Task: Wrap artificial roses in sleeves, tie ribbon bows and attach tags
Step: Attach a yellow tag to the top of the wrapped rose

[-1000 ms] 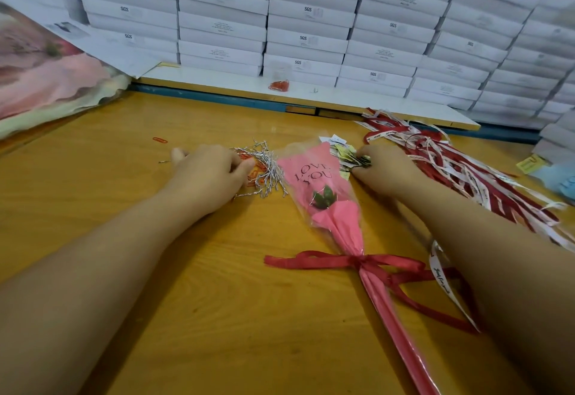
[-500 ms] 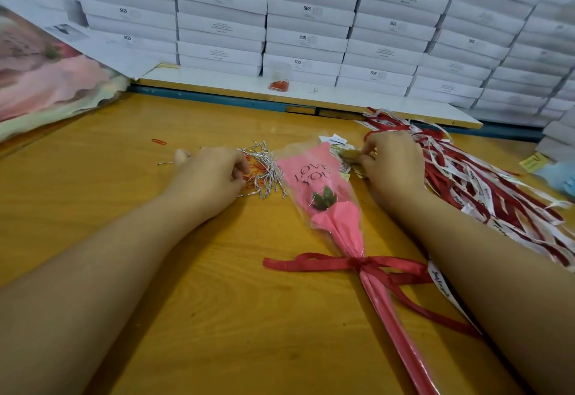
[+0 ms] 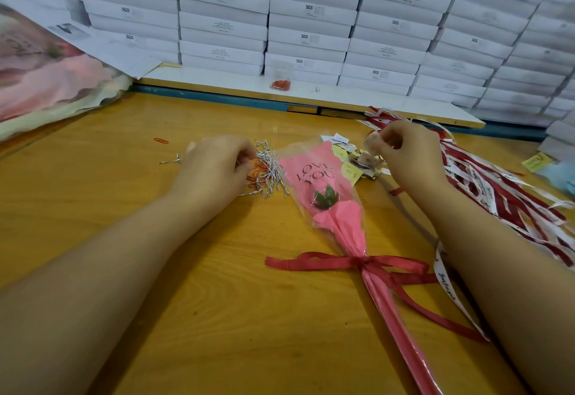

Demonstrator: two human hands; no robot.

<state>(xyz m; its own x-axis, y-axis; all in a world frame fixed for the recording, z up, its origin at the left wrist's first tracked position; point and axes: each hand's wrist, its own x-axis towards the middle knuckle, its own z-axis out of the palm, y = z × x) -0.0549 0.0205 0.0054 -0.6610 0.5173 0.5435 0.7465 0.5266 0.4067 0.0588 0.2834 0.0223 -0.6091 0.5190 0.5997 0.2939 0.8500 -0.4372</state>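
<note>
Rose (image 3: 323, 189), wrapped in pink, lay on table (image 3: 193, 326) between hands, bow (image 3: 364, 262) nearer wrists. Left hand (image 3: 214, 167) curled over wire ties (image 3: 270, 170); grip unclear. Right hand (image 3: 407, 151) pinched small tag (image 3: 371, 140).

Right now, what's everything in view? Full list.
wrapped rose: one, pink LOVE YOU sleeve, table centre
bow: one, red, tied round the sleeve's neck
twist ties: pile, silver, left of the sleeve
paper clips: few, orange, among the ties
loose tags: small pile, white and yellow, right of the sleeve top
ribbons: bundle, red and white, table right
printed sheets: stack, pink, far left
cup: one, clear, red clips inside, on the back ledge
boxes: many, white, stacked behind
table: one, yellow wood
left hand: over the ties, fingers curled, grip hidden
right hand: above the loose tags, pinching one pale tag
</note>
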